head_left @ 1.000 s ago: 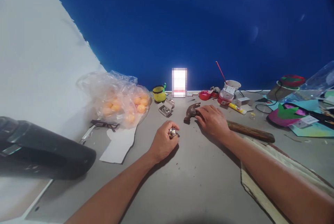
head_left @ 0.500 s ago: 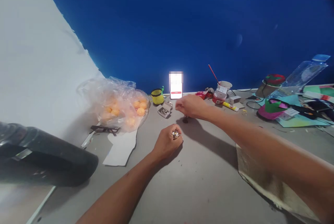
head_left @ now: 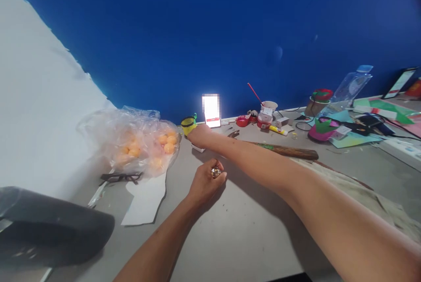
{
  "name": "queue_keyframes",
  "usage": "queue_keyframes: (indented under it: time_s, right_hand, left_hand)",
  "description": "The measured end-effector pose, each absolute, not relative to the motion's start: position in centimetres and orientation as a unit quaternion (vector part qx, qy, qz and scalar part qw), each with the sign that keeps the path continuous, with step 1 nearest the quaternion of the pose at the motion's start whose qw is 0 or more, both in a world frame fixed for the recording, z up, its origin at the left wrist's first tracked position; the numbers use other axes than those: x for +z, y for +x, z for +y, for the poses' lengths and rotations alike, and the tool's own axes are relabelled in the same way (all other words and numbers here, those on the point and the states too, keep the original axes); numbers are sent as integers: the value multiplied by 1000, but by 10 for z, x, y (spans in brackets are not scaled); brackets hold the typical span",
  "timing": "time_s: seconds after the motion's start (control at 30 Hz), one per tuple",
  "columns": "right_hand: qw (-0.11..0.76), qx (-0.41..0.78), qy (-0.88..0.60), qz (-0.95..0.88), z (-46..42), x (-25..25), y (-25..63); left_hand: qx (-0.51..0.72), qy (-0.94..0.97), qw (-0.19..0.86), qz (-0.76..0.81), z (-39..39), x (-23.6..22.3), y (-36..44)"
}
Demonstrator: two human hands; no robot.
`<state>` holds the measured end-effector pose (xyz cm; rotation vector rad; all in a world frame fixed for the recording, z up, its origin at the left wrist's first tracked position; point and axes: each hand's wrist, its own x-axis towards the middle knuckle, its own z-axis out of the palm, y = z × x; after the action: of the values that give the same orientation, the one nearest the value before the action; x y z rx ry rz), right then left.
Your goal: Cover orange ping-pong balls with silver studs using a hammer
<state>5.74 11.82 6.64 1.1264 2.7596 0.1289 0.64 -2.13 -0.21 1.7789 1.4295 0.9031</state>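
Observation:
My left hand [head_left: 204, 182] is closed around a shiny, round gold-and-silver object [head_left: 215, 172] just above the grey table. Only the object's top shows inside the curled fingers. Farther back, my right hand [head_left: 199, 136] reaches over a small white box [head_left: 198, 148], covering most of it and its contents. Just behind that hand stands a yellow container [head_left: 188, 125] with a dark rim. The right fingertips are hidden, so I cannot tell whether they hold anything.
A hammer [head_left: 287, 151] with a wooden handle lies partly behind my right forearm. On the left are a clear bag of orange balls [head_left: 169, 148], eyeglasses [head_left: 121, 177] and a dark cylinder [head_left: 55, 229]. A lit phone [head_left: 211, 111] leans at the wall.
My right hand has moved left and over the small box, which stood uncovered before. My left hand keeps its grip on the shiny object. The view has turned somewhat right, revealing the hammer.

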Motion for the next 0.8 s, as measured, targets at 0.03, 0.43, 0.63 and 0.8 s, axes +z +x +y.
queue_keyframes:
  time_s: [0.03, 0.43, 0.63, 0.8]
  right_hand:
    - [79, 44, 376, 922, 118, 66, 58]
    - [55, 41, 365, 928, 106, 70, 67]
    - [38, 32, 365, 930, 109, 68, 66]
    - [22, 24, 386, 922, 111, 66, 67]
  left_hand:
    - [343, 684, 339, 548, -21, -1, 6]
    - [335, 691, 333, 548, -18, -6, 4]
    - [338, 696, 321, 546, -17, -6, 3]
    - [342, 696, 326, 540, -19, -4, 3]
